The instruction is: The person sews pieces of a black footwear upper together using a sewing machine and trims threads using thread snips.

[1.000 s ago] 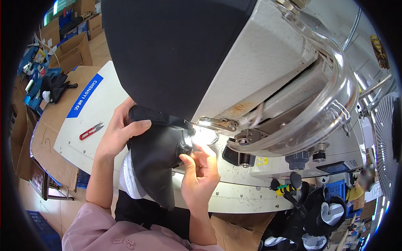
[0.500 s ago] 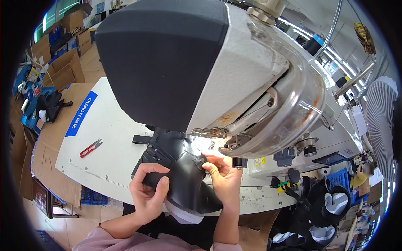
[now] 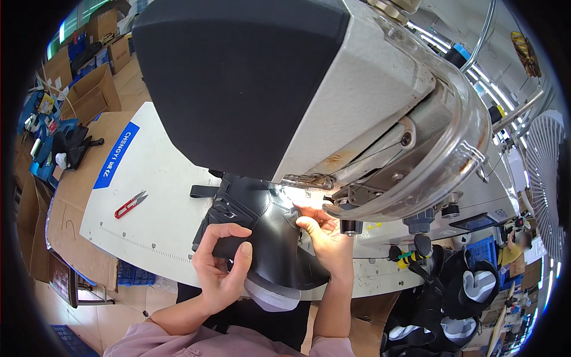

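A black leather shoe upper with a pull loop and a pale grey lining lies on the white machine bed, its far part beneath the sewing machine head. My left hand pinches the upper's left side between thumb and bent fingers. On the other side, my right hand grips the upper near a small stitched patch, thumb on top and fingers partly hidden behind it. A bright lamp glares over the stitching spot, so the needle cannot be made out.
Red-handled thread snips lie on the table at left. Cardboard boxes stand beyond. Several black uppers with pale linings are piled at lower right. A fan stands at far right.
The upper and both hands have shifted slightly to the right in the picture, both grips unchanged. The machine head also appears a little farther right, while the snips have barely shifted.
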